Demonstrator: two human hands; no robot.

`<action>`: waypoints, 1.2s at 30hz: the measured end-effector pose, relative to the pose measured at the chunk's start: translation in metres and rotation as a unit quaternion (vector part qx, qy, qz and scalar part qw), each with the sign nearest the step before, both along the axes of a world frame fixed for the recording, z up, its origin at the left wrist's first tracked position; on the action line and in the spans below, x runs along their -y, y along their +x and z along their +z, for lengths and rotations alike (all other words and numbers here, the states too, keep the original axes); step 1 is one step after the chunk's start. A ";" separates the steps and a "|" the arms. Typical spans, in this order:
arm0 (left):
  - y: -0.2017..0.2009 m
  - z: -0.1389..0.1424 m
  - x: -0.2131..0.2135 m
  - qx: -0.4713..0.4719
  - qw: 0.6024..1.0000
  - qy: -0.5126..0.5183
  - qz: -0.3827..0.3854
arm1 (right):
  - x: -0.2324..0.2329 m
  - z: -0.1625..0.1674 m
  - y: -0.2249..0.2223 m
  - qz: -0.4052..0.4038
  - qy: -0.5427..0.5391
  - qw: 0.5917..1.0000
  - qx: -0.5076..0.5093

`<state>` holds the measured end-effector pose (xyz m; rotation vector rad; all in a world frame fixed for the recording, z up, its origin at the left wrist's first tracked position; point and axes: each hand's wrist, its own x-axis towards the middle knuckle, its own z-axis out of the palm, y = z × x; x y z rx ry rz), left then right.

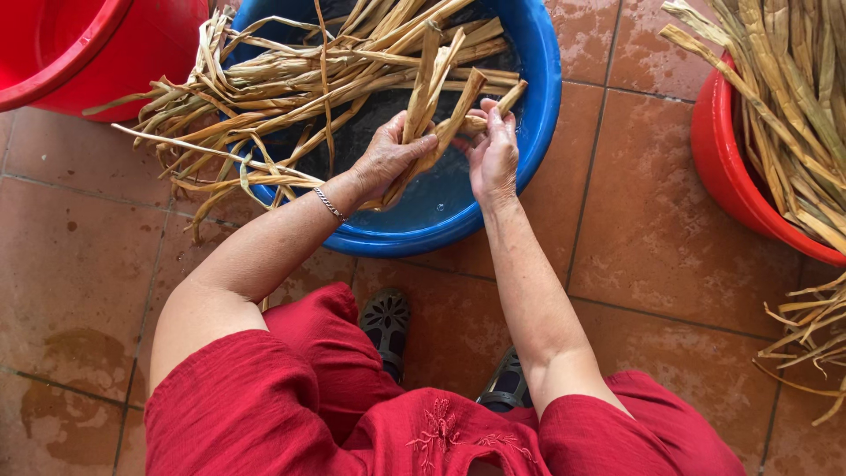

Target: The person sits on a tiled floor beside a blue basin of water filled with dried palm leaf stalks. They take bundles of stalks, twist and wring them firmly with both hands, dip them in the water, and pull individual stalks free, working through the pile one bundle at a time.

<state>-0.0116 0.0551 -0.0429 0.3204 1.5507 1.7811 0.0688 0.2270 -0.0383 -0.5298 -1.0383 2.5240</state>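
A blue round basin (538, 106) with dark water stands on the tiled floor in front of me. Long tan dried leaf strips (291, 79) lie across it and spill over its left rim. My left hand (388, 159), with a thin bracelet at the wrist, is closed around a small bunch of these strips (432, 79) above the water. My right hand (493, 154) pinches the same bunch from the right side, near the strip ends. Both hands are over the near part of the basin.
A red tub (79, 53) sits at the top left. Another red tub (731, 176) at the right is piled with dried strips (793, 97), with more strips on the floor (806, 335) below it. My dark sandals (388, 326) rest on wet terracotta tiles.
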 end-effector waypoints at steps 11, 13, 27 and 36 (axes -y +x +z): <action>0.020 0.022 -0.012 -0.183 0.979 -0.029 -0.087 | 0.013 0.000 -0.002 -0.066 0.140 0.988 -0.029; 0.025 0.025 -0.010 -0.186 0.977 -0.047 -0.092 | 0.008 0.000 0.000 -0.074 0.139 0.987 0.017; 0.021 0.022 -0.021 -0.277 0.958 -0.072 -0.013 | 0.013 0.003 0.000 -0.035 0.146 0.989 -0.006; 0.013 0.033 -0.023 -0.108 0.994 -0.004 -0.004 | 0.011 0.011 0.009 0.044 0.190 0.980 0.043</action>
